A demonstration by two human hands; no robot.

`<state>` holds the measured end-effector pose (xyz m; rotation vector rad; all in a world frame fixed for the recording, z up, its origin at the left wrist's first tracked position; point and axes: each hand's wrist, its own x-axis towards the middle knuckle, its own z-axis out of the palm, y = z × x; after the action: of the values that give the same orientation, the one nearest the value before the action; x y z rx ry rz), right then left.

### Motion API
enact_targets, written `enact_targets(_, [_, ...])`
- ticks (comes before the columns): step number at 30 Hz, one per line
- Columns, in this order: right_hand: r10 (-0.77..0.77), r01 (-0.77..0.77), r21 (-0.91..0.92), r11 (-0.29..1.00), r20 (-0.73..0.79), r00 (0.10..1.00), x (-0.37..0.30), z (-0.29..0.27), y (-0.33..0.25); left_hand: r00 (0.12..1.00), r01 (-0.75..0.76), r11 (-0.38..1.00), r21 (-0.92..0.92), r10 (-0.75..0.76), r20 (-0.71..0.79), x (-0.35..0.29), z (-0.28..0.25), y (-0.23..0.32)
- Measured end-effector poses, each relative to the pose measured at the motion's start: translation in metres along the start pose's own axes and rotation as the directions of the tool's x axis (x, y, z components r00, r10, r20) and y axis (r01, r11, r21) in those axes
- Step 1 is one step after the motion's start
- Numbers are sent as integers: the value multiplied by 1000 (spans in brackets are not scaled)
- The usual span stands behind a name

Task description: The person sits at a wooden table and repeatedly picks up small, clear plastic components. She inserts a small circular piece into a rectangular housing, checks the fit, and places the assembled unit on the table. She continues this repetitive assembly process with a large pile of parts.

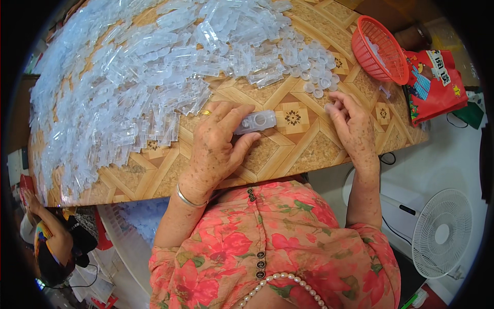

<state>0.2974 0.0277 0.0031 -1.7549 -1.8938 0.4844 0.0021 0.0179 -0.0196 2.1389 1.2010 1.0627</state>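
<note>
My left hand (218,136) grips a clear plastic piece (260,121) with a round opening, thumb on one side and fingers on the other. The piece lies low over the table, pointing right. Just right of it is my right hand (352,121), fingers curled and thumb brought near the forefinger; whether something small sits between the tips I cannot make out. Small round clear caps (319,72) lie in a cluster just beyond that hand. A large heap of clear, flat, elongated plastic pieces (154,72) spreads over the far and left parts of the table.
The patterned table (303,149) ends close to my body. At the far right stands a red plastic basket (368,54) with clear pieces inside, beside a red printed bag (437,85). A white fan (441,234) stands lower right. Another person's arm (54,226) shows at far left.
</note>
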Motion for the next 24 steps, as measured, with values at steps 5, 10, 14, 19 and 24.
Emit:
enact_targets(5, [-78, 80, -32, 996, 39, 996, -5, 4, -1, 1000, -23, 1000, 20, 23, -19, -1, -2, -2])
enact_targets(10, [-286, 267, 292, 918, 21, 958, -9, 25, -45, 1000, -10, 1000, 8, 11, -22, -2, -2, -2])
enact_targets(14, [-404, 382, 298, 875, 13, 915, -3, 43, -77, 999, 11, 999, -35, -12, -37, -6, 2, -7])
enact_targets(19, [-381, 353, 290, 889, 42, 924, 0, 49, -81, 997, -35, 998, -45, 32, -67, -4, 5, -12])
enact_targets(24, [-429, 407, 242, 881, 41, 903, 4, 52, -82, 999, -9, 998, -63, 6, -54, -4, 6, -9])
